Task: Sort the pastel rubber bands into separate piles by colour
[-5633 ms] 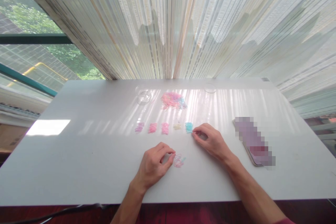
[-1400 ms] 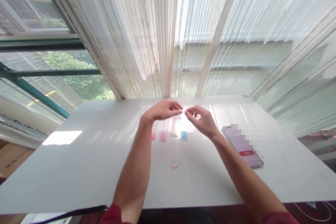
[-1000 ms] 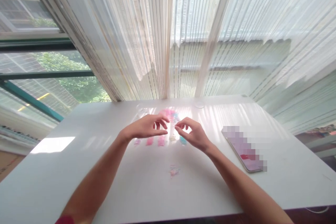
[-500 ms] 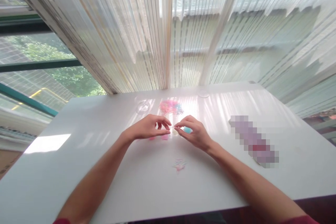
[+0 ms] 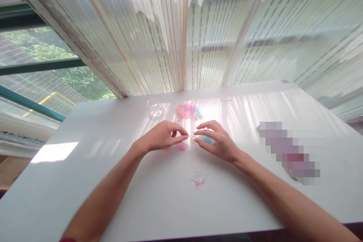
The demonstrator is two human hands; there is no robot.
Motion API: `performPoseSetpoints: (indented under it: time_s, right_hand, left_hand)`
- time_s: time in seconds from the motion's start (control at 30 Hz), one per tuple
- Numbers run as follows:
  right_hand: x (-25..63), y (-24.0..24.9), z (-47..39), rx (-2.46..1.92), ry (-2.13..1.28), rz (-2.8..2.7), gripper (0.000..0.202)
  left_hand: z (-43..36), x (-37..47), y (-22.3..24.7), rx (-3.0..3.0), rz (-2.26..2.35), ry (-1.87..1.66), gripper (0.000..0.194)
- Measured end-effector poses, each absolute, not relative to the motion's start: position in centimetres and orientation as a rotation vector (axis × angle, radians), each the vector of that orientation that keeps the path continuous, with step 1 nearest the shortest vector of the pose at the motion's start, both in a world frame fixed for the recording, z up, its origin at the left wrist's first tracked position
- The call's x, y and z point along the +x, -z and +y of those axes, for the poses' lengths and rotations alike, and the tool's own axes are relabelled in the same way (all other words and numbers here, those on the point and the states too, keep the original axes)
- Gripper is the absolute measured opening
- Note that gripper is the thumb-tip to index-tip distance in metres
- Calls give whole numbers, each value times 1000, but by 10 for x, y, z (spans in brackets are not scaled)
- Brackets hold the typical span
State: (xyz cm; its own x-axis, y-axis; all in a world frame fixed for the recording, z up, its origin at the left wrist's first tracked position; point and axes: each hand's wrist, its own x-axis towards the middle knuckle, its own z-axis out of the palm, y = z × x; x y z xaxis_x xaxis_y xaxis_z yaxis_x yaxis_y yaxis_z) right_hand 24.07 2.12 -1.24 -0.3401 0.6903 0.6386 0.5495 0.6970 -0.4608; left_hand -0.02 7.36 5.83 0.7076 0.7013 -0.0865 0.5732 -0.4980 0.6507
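Over the middle of the white table, my left hand point(image 5: 163, 136) pinches one end of a thin pale strand point(image 5: 191, 136). My right hand point(image 5: 219, 141) faces it from the right with thumb and fingers apart, the strand's other end close to its fingertips; whether it touches is hard to tell. Beneath and between the hands lie a pink piece point(image 5: 180, 145) and a blue round piece point(image 5: 208, 139), both partly covered. Behind them sits a pile of pink, orange and blue bands point(image 5: 188, 112). Nearer to me is a small cluster of pastel bands point(image 5: 199, 178).
A clear round container point(image 5: 156, 111) stands at the back left of the white table point(image 5: 141, 208), and a clear disc point(image 5: 226, 96) lies at the back. A pixelated purple item point(image 5: 287, 151) is on the right. Sheer curtains point(image 5: 210, 38) hang behind the table.
The view has shifted slightly. My right hand's fingers have spread from a pinch, while my left hand keeps its pinch on the strand.
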Motion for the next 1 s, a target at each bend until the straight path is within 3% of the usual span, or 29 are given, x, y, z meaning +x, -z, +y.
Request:
performPoseSetpoints:
  time_s: [0.5,1.0]
  right_hand:
    - [256,18,37,-1215,-499,-1741,16]
    - [254,17,35,-1276,-539,-1736,23]
  left_hand:
    - [84,-14,-66,2229,1151,2,18]
    - [80,-11,-67,2252,1140,94,16]
